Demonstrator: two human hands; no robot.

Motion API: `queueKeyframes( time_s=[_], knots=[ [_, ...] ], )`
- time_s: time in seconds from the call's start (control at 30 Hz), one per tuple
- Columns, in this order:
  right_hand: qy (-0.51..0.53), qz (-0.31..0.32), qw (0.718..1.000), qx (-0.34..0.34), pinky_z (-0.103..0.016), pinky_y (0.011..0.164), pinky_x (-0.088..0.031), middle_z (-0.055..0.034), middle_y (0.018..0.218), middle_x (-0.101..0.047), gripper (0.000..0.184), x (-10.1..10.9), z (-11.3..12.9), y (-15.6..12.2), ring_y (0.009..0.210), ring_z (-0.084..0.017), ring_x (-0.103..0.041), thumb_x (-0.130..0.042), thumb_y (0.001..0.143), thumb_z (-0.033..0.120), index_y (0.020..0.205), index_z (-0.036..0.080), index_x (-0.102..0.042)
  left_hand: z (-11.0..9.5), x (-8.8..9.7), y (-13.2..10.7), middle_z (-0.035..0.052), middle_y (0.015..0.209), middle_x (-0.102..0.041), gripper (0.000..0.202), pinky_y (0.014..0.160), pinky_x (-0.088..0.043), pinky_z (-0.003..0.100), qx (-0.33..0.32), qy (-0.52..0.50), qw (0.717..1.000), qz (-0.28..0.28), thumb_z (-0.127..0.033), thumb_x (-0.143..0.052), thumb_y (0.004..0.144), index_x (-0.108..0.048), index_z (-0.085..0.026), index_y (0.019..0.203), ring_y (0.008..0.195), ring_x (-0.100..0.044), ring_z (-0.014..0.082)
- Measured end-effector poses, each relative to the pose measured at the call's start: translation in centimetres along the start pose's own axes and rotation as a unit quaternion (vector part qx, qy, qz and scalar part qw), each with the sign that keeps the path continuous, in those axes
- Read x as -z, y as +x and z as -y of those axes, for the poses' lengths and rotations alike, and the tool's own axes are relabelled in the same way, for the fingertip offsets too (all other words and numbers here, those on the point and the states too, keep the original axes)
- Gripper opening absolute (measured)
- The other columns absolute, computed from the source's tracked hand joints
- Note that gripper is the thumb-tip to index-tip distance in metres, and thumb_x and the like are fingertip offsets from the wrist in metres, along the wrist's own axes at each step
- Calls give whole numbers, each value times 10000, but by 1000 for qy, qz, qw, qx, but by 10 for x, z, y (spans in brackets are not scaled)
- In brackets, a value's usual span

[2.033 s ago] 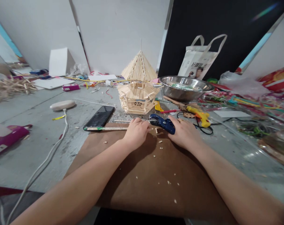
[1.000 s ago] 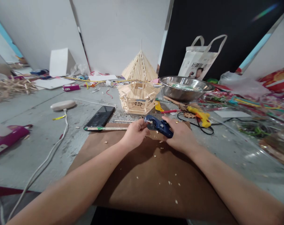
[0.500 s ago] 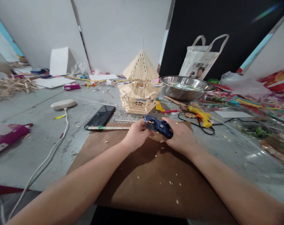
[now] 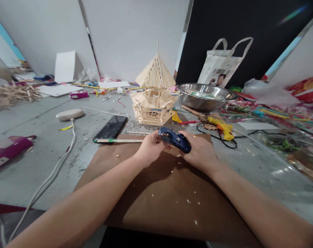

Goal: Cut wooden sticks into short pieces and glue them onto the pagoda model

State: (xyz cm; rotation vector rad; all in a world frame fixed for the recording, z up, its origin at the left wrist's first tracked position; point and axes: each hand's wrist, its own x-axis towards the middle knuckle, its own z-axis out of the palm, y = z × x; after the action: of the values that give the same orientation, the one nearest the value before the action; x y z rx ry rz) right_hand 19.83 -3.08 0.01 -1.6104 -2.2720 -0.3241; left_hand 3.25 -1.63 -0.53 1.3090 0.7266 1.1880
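Observation:
My right hand (image 4: 199,151) is wrapped around a dark blue hand cutter (image 4: 181,142), its head pointing left. My left hand (image 4: 151,147) is closed beside the cutter's head, thumb and fingers pinched together. A thin pale wooden stick (image 4: 125,140) with green marks runs from the left into this hand; its other end is hidden by the fingers. Both hands are above a brown board (image 4: 156,206) scattered with small wood chips (image 4: 189,201). Just beyond them stands a pavilion model (image 4: 155,100) built of pale sticks, with a pointed roof.
A black phone (image 4: 111,127) lies left of the hands, near a white corded device (image 4: 70,114) and a purple power strip (image 4: 13,151). To the right are a yellow glue gun (image 4: 221,127) with its black cord, a steel bowl (image 4: 208,103) and a white tote bag (image 4: 218,67).

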Motion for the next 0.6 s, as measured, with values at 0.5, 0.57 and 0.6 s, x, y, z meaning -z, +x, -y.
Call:
queueKeyframes(
  time_s=[0.5,0.57,0.6],
  knots=[
    [-12,10,1000,-8,-301,678,-415,-51,930,-641,418,5,2,0,794,-222,-591,-491,640,253,1053,192,-494,6,7,2,-34,566,-562,109,605,-449,228,-24,86,996,-16,-39,-494,596,-514,-137,638,559,-538,82],
    [-13,10,1000,-10,-302,677,-417,-51,935,-643,413,4,2,0,795,-223,-594,-496,636,254,1044,194,-501,4,7,2,-33,563,-565,127,591,-441,217,-26,103,994,-19,-22,-475,591,-515,-135,630,554,-538,80],
    [-13,11,1000,-11,-300,676,-417,-51,940,-642,411,4,1,0,797,-222,-595,-496,635,252,1042,196,-502,3,7,2,-32,560,-567,133,584,-437,214,-25,112,993,-21,-16,-467,590,-516,-134,628,552,-539,80]
  ],
)
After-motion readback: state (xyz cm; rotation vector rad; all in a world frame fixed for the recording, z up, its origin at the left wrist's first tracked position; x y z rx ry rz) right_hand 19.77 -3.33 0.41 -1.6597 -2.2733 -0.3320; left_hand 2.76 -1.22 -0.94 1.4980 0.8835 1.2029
